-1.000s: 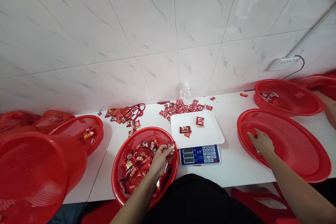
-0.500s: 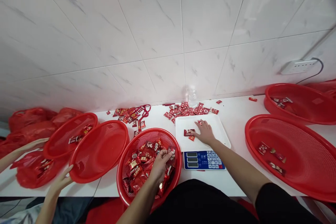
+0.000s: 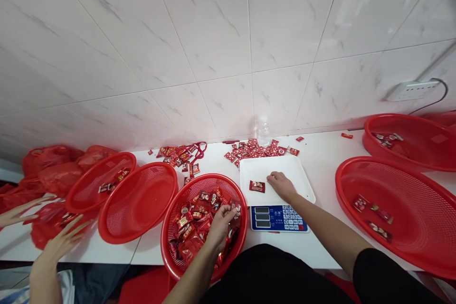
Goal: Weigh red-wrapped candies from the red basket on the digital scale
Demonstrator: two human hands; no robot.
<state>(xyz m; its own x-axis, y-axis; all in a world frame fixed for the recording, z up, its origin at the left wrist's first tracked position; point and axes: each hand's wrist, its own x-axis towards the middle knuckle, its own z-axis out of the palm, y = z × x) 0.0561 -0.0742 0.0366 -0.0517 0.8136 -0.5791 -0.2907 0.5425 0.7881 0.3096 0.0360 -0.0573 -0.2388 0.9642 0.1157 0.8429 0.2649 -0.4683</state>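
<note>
My left hand [image 3: 221, 225] is over the red basket [image 3: 166, 242], pinching a dark red candy packet [image 3: 235, 213]. Beneath it, the basket is full of red wrapped candies [image 3: 194, 228], some glossy, some larger. My right hand [image 3: 283, 186] rests on the white tray [image 3: 258, 165] of a scale, its fingers curled together. What those fingers hold, if anything, is hidden. Left of them a dark red packet [image 3: 257, 186] lies flat on the tray. The scale's blue keypad panel [image 3: 280, 218] faces me.
Small red packets [image 3: 252, 148] and a clear bottle [image 3: 263, 130] stand behind the scale. More packets [image 3: 178, 154] lie left of them. Red baskets [image 3: 138, 204] flank both sides, several with a few candies. At left, a co-worker's hands [image 3: 64, 240] are by a red plastic bag [image 3: 46, 225].
My right hand's fingers have curled in; the small red packets by them no longer show on the tray. The co-worker's hand has left the basket rim and moved to the bag.
</note>
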